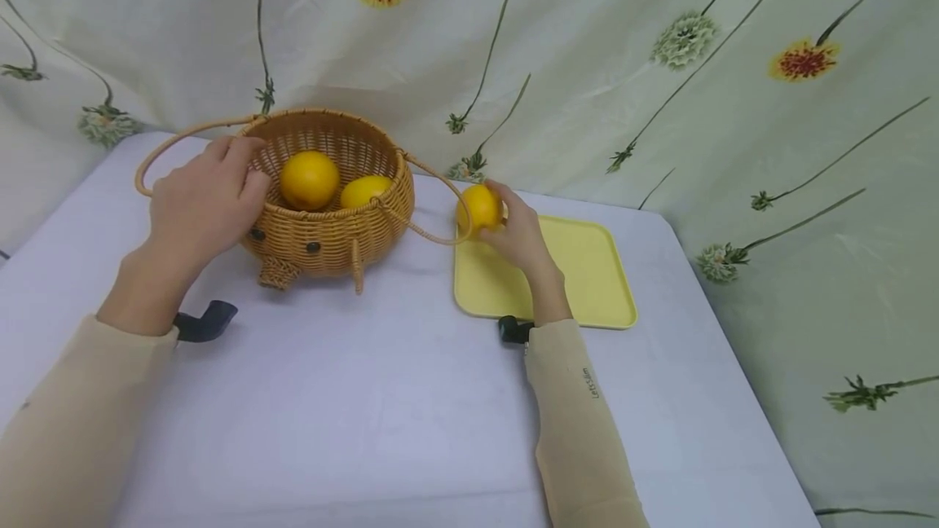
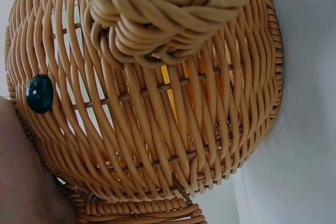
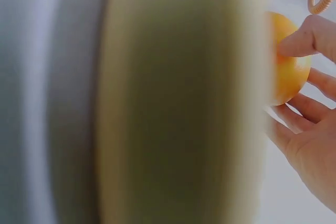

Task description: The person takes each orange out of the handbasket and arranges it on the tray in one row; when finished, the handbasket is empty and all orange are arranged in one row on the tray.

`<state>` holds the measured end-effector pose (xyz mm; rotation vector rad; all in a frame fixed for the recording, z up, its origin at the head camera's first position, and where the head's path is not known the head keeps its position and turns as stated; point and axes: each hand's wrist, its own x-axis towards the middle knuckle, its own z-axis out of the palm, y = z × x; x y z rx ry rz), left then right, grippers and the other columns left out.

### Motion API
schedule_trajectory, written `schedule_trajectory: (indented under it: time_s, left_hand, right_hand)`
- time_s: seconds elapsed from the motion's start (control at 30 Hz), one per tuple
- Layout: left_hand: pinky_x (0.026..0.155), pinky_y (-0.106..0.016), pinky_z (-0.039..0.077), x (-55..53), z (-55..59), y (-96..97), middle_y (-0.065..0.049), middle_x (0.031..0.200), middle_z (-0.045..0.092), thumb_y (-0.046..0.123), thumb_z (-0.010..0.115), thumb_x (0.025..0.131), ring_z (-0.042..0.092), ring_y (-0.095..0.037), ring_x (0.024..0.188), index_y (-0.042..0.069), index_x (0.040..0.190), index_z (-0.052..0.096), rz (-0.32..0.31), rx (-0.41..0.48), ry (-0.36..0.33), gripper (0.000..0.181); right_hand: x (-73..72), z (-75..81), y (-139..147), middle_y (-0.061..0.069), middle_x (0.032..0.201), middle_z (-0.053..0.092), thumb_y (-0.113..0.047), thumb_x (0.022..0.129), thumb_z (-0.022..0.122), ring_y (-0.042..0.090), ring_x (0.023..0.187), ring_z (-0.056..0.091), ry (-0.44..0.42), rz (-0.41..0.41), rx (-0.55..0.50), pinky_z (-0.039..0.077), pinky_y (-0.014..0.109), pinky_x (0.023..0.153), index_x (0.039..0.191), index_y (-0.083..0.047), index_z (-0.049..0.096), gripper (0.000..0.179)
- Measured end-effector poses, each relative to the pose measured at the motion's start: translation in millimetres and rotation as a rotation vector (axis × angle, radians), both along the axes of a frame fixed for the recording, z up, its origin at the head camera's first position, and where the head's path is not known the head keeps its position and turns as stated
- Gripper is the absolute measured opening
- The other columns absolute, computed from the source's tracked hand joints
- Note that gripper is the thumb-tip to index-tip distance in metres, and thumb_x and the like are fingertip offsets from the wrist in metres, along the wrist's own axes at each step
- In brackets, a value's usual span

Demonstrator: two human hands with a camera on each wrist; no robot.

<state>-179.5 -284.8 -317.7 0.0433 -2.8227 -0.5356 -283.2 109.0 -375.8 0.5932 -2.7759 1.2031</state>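
Observation:
My left hand (image 1: 209, 194) grips the left rim of a wicker basket (image 1: 330, 243) shaped like an animal, with a snout and dark eyes. Inside it lie an orange (image 1: 310, 179) and a yellow fruit (image 1: 365, 191), partly hidden by the front wall. To the right of the basket, my right hand (image 1: 519, 226) holds another orange (image 1: 480, 209) between thumb and fingers. That orange is at the upper left corner of a yellow tray (image 1: 587, 267), overlapped by the basket's right handle loop (image 1: 440, 241). The left wrist view is filled by the woven wall and snout (image 2: 168, 19).
A white cloth covers the table (image 1: 352, 414). Behind it hangs a pale curtain (image 1: 572, 47) printed with flowers. Each wrist carries a black camera mount, the left one (image 1: 207, 321) just in front of the basket. A blurred pale yellow surface (image 3: 178, 98) fills much of the right wrist view.

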Motion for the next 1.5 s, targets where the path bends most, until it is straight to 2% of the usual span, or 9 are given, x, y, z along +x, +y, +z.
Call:
schedule_trajectory:
  time_s: [0.27, 0.57, 0.9, 1.0, 1.13, 1.3, 1.43, 1.47, 1.5]
  left_hand:
    - [0.062, -0.068, 0.047, -0.1, 1.7, 0.8, -0.032, 0.149, 0.048, 0.026, 0.029, 0.103, 0.056, -0.053, 0.082, 0.002, 0.156, 0.043, -0.004, 0.005, 0.003, 0.06]
    - [0.065, -0.07, 0.047, -0.7, 1.3, 0.0, -0.032, 0.148, 0.048, 0.025, 0.03, 0.103, 0.056, -0.055, 0.087, 0.002, 0.156, 0.044, -0.004, 0.005, 0.003, 0.059]
    - [0.066, -0.071, 0.047, -1.3, 1.8, 1.3, -0.032, 0.15, 0.047, 0.026, 0.03, 0.103, 0.056, -0.056, 0.089, 0.002, 0.157, 0.043, 0.002, 0.005, -0.01, 0.06]
    - [0.064, -0.069, 0.047, -0.6, 3.1, 1.2, -0.032, 0.149, 0.048, 0.026, 0.03, 0.103, 0.056, -0.054, 0.085, 0.003, 0.156, 0.043, 0.003, 0.003, -0.005, 0.06]
    - [0.063, -0.069, 0.047, 0.3, 5.0, 1.0, -0.032, 0.15, 0.047, 0.025, 0.029, 0.102, 0.057, -0.055, 0.084, 0.003, 0.157, 0.043, 0.001, 0.004, -0.006, 0.06]
    - [0.067, -0.072, 0.047, 0.7, 5.3, 1.3, -0.032, 0.151, 0.046, 0.025, 0.029, 0.102, 0.057, -0.058, 0.089, 0.004, 0.157, 0.042, -0.001, 0.006, -0.019, 0.061]
    - [0.068, -0.074, 0.046, 0.3, 4.7, 1.1, -0.031, 0.152, 0.046, 0.026, 0.029, 0.102, 0.057, -0.059, 0.091, 0.004, 0.157, 0.042, 0.001, 0.006, -0.02, 0.061]
    - [0.068, -0.073, 0.046, 0.5, 4.6, 1.1, -0.031, 0.152, 0.046, 0.026, 0.029, 0.102, 0.057, -0.058, 0.091, 0.004, 0.157, 0.042, 0.002, 0.005, -0.022, 0.061]
    - [0.068, -0.073, 0.046, 0.5, 4.5, 1.2, -0.031, 0.152, 0.046, 0.026, 0.029, 0.102, 0.057, -0.058, 0.091, 0.004, 0.157, 0.042, 0.003, 0.006, -0.021, 0.061]
  right_hand:
    - [1.7, 3.0, 3, 0.012, 0.157, 0.054, -0.005, 0.086, 0.07, 0.032, 0.135, 0.055, 0.021, -0.037, 0.0, 0.049, 0.049, 0.113, 0.158, -0.013, 0.045, 0.077]
    - [1.3, 1.4, 4, 0.013, 0.16, 0.051, -0.004, 0.088, 0.067, 0.033, 0.143, 0.051, 0.022, -0.067, -0.023, 0.043, 0.052, 0.118, 0.158, -0.013, 0.045, 0.074]
    - [0.7, 1.9, 4, 0.007, 0.158, 0.055, -0.001, 0.086, 0.066, 0.027, 0.148, 0.049, 0.099, -0.103, -0.065, 0.044, 0.05, 0.119, 0.154, -0.015, 0.053, 0.071]
    - [0.3, 3.0, 0, 0.007, 0.156, 0.057, 0.0, 0.086, 0.066, 0.027, 0.126, 0.06, 0.118, -0.114, -0.078, 0.053, 0.044, 0.103, 0.152, -0.015, 0.054, 0.069]
    - [-0.1, 2.8, -5, 0.005, 0.156, 0.057, -0.001, 0.086, 0.066, 0.028, 0.096, 0.054, 0.118, -0.139, -0.088, 0.048, 0.032, 0.076, 0.151, -0.017, 0.055, 0.068]
    - [1.6, 3.5, -6, 0.003, 0.158, 0.055, 0.0, 0.087, 0.065, 0.03, 0.096, 0.055, 0.106, -0.158, -0.102, 0.043, 0.028, 0.06, 0.152, -0.019, 0.055, 0.068]
    - [3.2, 7.2, -7, 0.002, 0.158, 0.055, -0.001, 0.087, 0.066, 0.026, 0.117, 0.056, 0.11, -0.163, -0.105, 0.054, 0.034, 0.08, 0.152, -0.02, 0.055, 0.068]
    - [3.9, 8.7, -7, 0.002, 0.158, 0.055, -0.001, 0.088, 0.066, 0.029, 0.109, 0.056, 0.11, -0.162, -0.11, 0.055, 0.038, 0.082, 0.152, -0.02, 0.055, 0.068]
    - [4.5, 10.7, -7, 0.001, 0.158, 0.055, -0.002, 0.088, 0.067, 0.028, 0.114, 0.058, 0.115, -0.163, -0.11, 0.055, 0.041, 0.092, 0.152, -0.02, 0.055, 0.067]
